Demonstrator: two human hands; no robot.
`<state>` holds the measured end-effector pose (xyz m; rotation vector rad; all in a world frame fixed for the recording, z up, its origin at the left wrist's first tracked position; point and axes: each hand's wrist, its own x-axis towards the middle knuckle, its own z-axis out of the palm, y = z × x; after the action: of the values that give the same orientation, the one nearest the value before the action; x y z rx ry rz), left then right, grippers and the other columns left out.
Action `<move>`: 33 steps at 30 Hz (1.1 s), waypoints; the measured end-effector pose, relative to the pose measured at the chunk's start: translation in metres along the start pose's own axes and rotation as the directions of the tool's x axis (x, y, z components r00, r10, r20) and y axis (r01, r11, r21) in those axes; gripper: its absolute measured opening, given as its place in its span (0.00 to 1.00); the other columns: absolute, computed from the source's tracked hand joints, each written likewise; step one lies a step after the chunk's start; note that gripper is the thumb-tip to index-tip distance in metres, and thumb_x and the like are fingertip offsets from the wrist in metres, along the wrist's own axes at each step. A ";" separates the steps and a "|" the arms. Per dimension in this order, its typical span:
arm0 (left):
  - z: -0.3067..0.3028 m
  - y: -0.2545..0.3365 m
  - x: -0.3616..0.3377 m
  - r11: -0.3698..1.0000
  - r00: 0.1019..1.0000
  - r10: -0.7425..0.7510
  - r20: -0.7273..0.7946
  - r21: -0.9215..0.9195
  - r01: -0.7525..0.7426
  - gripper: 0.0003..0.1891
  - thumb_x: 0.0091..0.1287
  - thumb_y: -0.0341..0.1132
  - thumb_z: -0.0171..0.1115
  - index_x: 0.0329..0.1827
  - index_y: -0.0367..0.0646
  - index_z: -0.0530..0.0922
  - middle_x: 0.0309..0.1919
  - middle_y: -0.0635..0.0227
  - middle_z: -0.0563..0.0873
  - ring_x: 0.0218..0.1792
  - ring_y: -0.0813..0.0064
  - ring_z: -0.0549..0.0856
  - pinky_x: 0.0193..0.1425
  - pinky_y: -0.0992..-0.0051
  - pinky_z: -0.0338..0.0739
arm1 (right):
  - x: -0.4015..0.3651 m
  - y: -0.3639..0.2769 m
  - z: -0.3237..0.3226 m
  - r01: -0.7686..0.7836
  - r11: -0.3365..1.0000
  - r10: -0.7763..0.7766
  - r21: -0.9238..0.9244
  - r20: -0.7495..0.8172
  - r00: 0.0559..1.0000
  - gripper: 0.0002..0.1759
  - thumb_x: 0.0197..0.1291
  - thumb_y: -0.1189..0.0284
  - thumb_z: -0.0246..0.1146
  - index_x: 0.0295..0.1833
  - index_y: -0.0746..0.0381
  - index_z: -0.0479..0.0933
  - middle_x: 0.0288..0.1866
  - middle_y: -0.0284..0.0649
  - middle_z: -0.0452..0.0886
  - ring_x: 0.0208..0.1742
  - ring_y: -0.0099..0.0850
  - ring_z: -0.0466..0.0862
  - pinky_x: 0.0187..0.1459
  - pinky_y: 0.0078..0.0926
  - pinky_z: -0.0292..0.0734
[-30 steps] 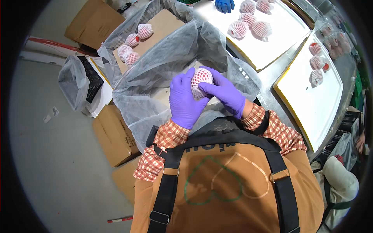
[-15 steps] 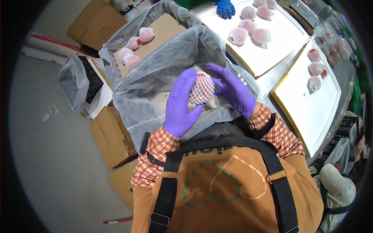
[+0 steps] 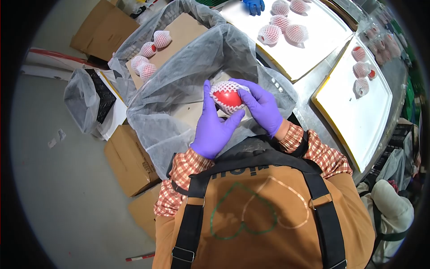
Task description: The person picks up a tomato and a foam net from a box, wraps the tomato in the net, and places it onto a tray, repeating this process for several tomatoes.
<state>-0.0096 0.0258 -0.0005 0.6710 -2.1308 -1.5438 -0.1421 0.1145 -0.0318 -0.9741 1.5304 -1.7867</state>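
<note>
A smooth red fruit in a white foam net sleeve is held between my two purple-gloved hands. The net is parted, so a wide patch of red skin faces up. My left hand cradles it from the left and below, thumb along its lower edge. At its right side, my right hand grips the fruit and net with thumb and fingers. Under both hands is a crate lined with grey translucent sheeting, with a pale bottom partly hidden by my hands.
Netted fruits lie on cardboard in another lined crate. More stand on a white tray and a second white tray. A co-worker's blue-gloved hand is at the far tray. Cardboard boxes stand at left.
The fruit has been turned and its net parted, so much more red skin shows. My right hand has come in from slightly apart to grip it.
</note>
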 end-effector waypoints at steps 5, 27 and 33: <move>0.003 -0.016 0.017 0.888 0.979 -0.202 -0.020 -0.426 0.174 0.49 0.55 0.29 0.73 0.76 0.37 0.48 0.62 0.53 0.71 0.57 0.68 0.78 0.59 0.72 0.76 | 0.004 -0.005 0.001 0.241 0.943 -0.240 -0.230 0.036 0.970 0.17 0.70 0.71 0.55 0.60 0.65 0.75 0.54 0.41 0.81 0.52 0.26 0.81 0.54 0.23 0.75; -0.016 -0.022 -0.003 -0.193 0.841 0.280 0.463 -0.831 0.522 0.47 0.64 0.64 0.55 0.77 0.44 0.48 0.72 0.58 0.62 0.68 0.60 0.69 0.60 0.48 0.76 | -0.019 0.006 -0.057 -0.416 0.056 0.026 0.908 0.415 0.910 0.30 0.70 0.64 0.53 0.72 0.67 0.57 0.69 0.49 0.67 0.70 0.44 0.67 0.70 0.47 0.63; -0.012 -0.004 -0.001 0.489 0.939 -0.088 0.334 -0.807 0.332 0.50 0.54 0.33 0.74 0.77 0.46 0.50 0.70 0.61 0.63 0.66 0.66 0.71 0.65 0.57 0.73 | -0.022 0.008 -0.070 -0.319 0.544 0.116 0.776 0.307 0.945 0.28 0.60 0.80 0.54 0.68 0.67 0.62 0.63 0.47 0.72 0.64 0.38 0.75 0.62 0.34 0.74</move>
<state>-0.0016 0.0163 -0.0007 0.3693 -1.0977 -2.6270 -0.1882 0.1705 -0.0481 -0.4361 0.4814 -1.8132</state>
